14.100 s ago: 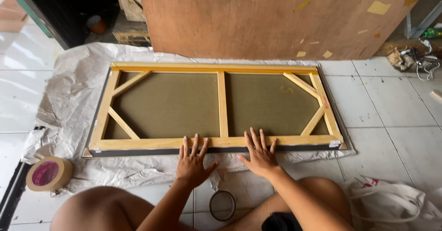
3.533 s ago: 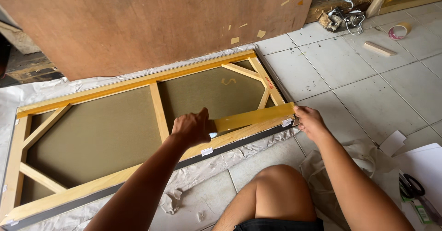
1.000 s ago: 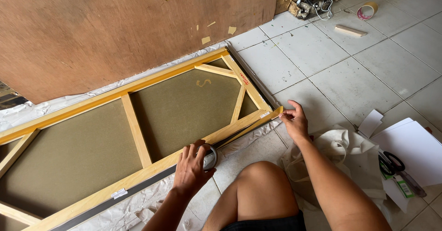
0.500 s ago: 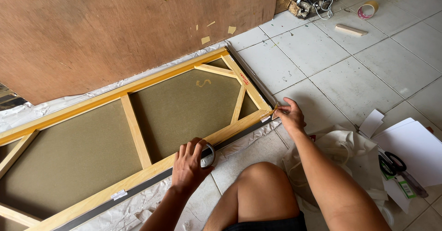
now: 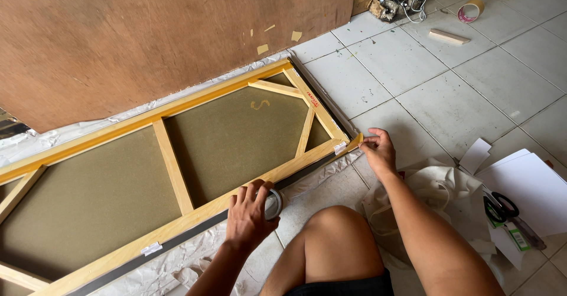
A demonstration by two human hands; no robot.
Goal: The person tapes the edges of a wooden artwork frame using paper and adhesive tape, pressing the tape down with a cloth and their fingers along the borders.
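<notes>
A large rectangular wooden stretcher frame with olive-green canvas (image 5: 236,136) lies face down across the centre and left of the frame, resting on crumpled white plastic sheeting (image 5: 177,266) spread over the pale tiled floor (image 5: 449,89). The left hand (image 5: 251,213), at lower centre, is closed around a roll of tape (image 5: 273,203), fingers curled over its top, and holds it against the near edge of the frame. From the roll a strip of yellowish tape (image 5: 313,169) runs along that near rail toward the right corner. The right hand (image 5: 378,151), right of centre, pinches the free end of the strip between thumb and fingertips at the frame's lower right corner; the fingers are drawn together, not spread. A bare knee sits at bottom centre between the two forearms. A brown plywood board (image 5: 147,30) stands behind the frame at upper left. White paper sheets (image 5: 531,184) and black-handled scissors (image 5: 502,207) lie at the right edge, and a second tape roll (image 5: 471,10) lies at upper right.
</notes>
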